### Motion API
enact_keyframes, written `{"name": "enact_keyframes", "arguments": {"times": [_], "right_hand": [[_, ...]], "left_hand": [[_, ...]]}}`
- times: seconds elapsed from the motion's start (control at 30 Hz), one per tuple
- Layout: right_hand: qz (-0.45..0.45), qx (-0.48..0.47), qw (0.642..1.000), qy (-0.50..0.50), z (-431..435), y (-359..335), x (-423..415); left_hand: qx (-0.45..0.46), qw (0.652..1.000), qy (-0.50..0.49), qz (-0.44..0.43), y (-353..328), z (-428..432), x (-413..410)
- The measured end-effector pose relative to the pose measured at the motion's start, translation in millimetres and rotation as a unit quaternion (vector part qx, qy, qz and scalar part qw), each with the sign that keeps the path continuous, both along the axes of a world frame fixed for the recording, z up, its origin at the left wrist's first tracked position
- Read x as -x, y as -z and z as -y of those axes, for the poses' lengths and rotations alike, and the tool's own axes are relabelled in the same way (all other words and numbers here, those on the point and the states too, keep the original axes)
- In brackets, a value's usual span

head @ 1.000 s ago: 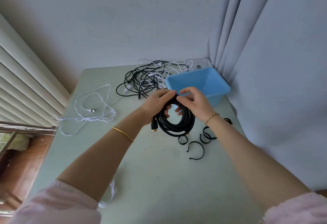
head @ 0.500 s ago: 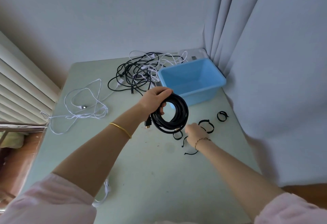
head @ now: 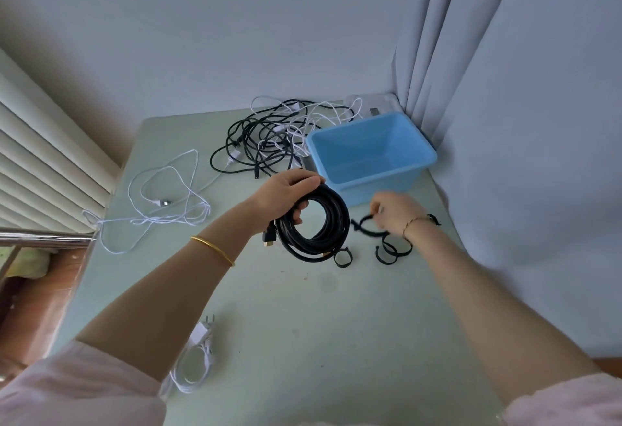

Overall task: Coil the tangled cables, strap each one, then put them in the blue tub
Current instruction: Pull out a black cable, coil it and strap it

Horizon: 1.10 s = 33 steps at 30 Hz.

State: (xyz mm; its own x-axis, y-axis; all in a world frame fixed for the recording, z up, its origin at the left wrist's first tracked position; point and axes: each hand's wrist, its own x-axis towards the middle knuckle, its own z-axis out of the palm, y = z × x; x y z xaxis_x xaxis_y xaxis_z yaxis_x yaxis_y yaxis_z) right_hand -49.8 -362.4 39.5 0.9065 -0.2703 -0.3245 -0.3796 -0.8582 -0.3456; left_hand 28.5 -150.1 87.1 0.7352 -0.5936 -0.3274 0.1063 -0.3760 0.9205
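Note:
My left hand [head: 286,195] grips the top of a coiled black cable [head: 331,234], which hangs above the table with its gold-tipped plug [head: 269,238] dangling at the left. To its right, my right hand [head: 392,212] pinches a curled black strap [head: 363,229] lifted off the table. The blue tub [head: 417,170] stands just behind both hands, with nothing visible inside. Behind and left of the tub lies a tangle of black and white cables [head: 269,138].
Loose black straps [head: 392,252] [head: 343,257] lie on the pale green table [head: 319,324] below my right hand. A white cable [head: 161,203] sprawls at the left edge; a white plug and cord [head: 197,355] lie near my left sleeve. Curtains hang at the right.
My right hand left the coil, reached down to the straps on the table, and has now lifted one up beside the coil. My left hand kept holding the coil.

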Motion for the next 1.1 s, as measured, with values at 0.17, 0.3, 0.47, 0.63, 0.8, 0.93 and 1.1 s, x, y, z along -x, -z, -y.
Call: {"name": "enact_keyframes", "arguments": {"times": [0.17,0.3,0.47,0.63,0.8,0.93,1.1], "right_hand": [[0.145,-0.035,0.989,0.019,-27,-33,-22],[0.114,-0.204,0.972,0.025,-46,-42,-26],[-0.042,-0.371,0.928,-0.018,-44,-44,-26],[-0.085,-0.542,0.836,-0.014,-42,-40,-23],[-0.053,-0.633,0.771,0.033,-49,-48,-19],[-0.060,-0.651,0.756,0.040,-52,-50,-21],[-0.041,-0.605,0.795,-0.017,-58,-58,-14]], "left_hand": [[0.017,0.997,0.076,-0.004,-16,-4,10],[0.041,0.993,0.110,0.009,-29,-9,15],[0.041,0.992,0.118,0.022,-34,-17,13],[0.051,0.992,0.112,0.016,-38,-19,13],[0.058,0.995,0.074,-0.021,-39,-22,11],[0.045,0.997,0.058,-0.040,-38,-26,11],[0.053,0.995,0.073,-0.042,-39,-27,11]]}}
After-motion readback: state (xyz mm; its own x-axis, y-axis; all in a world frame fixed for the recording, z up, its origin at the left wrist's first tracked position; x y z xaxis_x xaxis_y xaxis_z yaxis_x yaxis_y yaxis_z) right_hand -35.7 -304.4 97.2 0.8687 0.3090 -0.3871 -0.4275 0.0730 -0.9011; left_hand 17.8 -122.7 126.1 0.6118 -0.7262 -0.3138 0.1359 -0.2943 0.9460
